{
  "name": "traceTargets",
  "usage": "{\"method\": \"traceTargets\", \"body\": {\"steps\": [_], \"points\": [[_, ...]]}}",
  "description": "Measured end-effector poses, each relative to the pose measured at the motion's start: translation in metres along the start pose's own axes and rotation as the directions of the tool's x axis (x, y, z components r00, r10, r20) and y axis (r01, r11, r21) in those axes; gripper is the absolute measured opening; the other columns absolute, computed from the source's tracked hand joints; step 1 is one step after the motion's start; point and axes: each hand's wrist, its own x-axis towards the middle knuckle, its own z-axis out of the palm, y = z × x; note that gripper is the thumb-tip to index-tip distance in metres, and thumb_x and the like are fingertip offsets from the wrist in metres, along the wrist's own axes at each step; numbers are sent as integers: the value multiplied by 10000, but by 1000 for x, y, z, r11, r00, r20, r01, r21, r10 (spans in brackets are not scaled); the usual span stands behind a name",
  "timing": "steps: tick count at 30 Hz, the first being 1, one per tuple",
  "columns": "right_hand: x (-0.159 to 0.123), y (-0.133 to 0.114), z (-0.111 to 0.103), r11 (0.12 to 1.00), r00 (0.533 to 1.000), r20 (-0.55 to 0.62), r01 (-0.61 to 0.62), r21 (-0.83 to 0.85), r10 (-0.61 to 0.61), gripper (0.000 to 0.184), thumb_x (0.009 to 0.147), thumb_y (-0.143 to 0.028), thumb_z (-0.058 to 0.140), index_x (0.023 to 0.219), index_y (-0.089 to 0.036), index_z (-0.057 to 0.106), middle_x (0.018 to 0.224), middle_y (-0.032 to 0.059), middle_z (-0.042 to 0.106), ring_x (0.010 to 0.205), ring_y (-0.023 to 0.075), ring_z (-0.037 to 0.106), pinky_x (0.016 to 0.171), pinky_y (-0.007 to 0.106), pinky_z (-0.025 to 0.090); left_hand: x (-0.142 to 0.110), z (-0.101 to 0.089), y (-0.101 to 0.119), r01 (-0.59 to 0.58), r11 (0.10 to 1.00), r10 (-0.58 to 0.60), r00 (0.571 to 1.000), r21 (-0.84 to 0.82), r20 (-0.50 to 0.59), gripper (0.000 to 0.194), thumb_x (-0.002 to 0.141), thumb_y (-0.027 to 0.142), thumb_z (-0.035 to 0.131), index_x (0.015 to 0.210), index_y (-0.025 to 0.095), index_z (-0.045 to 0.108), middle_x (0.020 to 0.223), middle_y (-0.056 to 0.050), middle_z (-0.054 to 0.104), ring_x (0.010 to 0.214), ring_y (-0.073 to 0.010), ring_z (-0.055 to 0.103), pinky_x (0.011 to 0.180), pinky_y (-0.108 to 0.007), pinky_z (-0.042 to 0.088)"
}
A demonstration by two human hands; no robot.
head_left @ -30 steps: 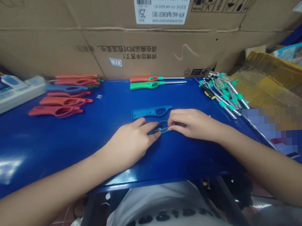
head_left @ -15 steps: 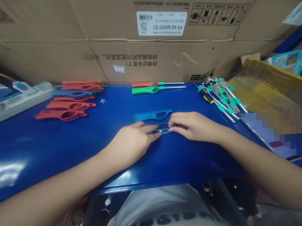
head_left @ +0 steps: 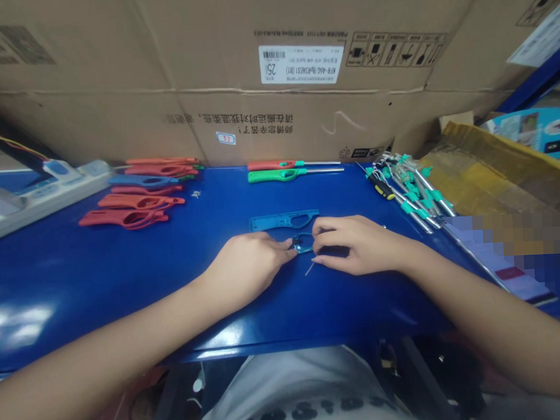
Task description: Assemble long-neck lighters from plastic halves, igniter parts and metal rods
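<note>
Teal plastic loop (head_left: 302,243) sits low on the blue table top (head_left: 56,294), between the two hands and just below a teal lighter-body shell (head_left: 284,220); far left, a white power strip (head_left: 74,182) runs along the table's edge; beside it lie red and orange lighter-body shells (head_left: 131,201) in a loose stack, with one blue shell (head_left: 143,180) among them; a tiny metal star-shaped bit (head_left: 196,194) lies just to their right.

The left hand (head_left: 247,261) comes in flat and low, its fingertips (head_left: 286,250) at the loop's left side; the right hand (head_left: 360,247) arches over from the other side, its fingertips (head_left: 315,233) at the loop's right edge; both hands are closed in around the loop, but whether either is truly pinching it I cannot tell. A thin pale pin (head_left: 309,269) lies on the table just under the loop; with a part this small, keeping both hands braced low on the table looks like the steadiest way to work.

Behind, a red utility lighter (head_left: 271,165) and a green one (head_left: 276,175) lie side by side; further right are a yellow-and-black screwdriver (head_left: 384,190) and a bundle of metal rods with teal collars (head_left: 412,195), with a cardboard carton (head_left: 256,99) standing behind everything.
</note>
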Motion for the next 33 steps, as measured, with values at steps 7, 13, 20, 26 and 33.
{"method": "traceTargets", "body": {"steps": [7, 13, 20, 26, 33], "points": [[-2, 24, -12, 988, 891, -427, -150, 39, 152, 192, 963, -286, 560, 906, -196, 720, 768, 31, 683, 643, 141, 595, 637, 259, 463, -1, 3, -11, -1, 1000, 1, 999, -8, -50, 303, 997, 235, 505, 1179, 295, 740, 1272, 13, 714, 1027, -250, 731, 815, -376, 617], [-34, 82, -46, 607, 578, -617, -770, -197, 534, 317, 840, -163, 533, 1097, -165, 717, 873, 101, 674, 782, 251, 625, 740, 359, 485, 0, 6, -17, -11, 1000, 9, 995, -12, -104, 304, 991, 230, 502, 1150, 294, 753, 1233, 4, 735, 1037, -248, 731, 822, -369, 612], [-59, 127, -49, 374, 414, -607, -906, -199, 679, 358, 796, -183, 537, 1077, -203, 757, 1098, 168, 623, 1049, 359, 544, 880, 495, 480, -1, 8, -17, -34, 998, 29, 993, -44, -118, 339, 990, 198, 466, 1147, 282, 755, 1232, -1, 735, 1068, -246, 720, 846, -377, 608], [-57, 139, -41, 421, 406, -654, -896, -145, 639, 337, 842, -288, 504, 1036, -207, 767, 1233, 179, 578, 1154, 398, 487, 903, 553, 469, 1, 10, -19, -47, 996, 38, 992, -72, -121, 336, 994, 203, 463, 1143, 274, 755, 1221, -3, 740, 1080, -241, 717, 868, -388, 604], [-48, 133, -42, 546, 592, -489, -799, -250, 641, 459, 946, -269, 384, 1309, -252, 665, 1398, 82, 594, 1283, 299, 498, 1118, 479, 381, 0, 12, -20, -55, 995, 44, 990, -82, -131, 332, 989, 187, 469, 1138, 260, 755, 1219, -10, 741, 1077, -242, 713, 865, -384, 599]]}}
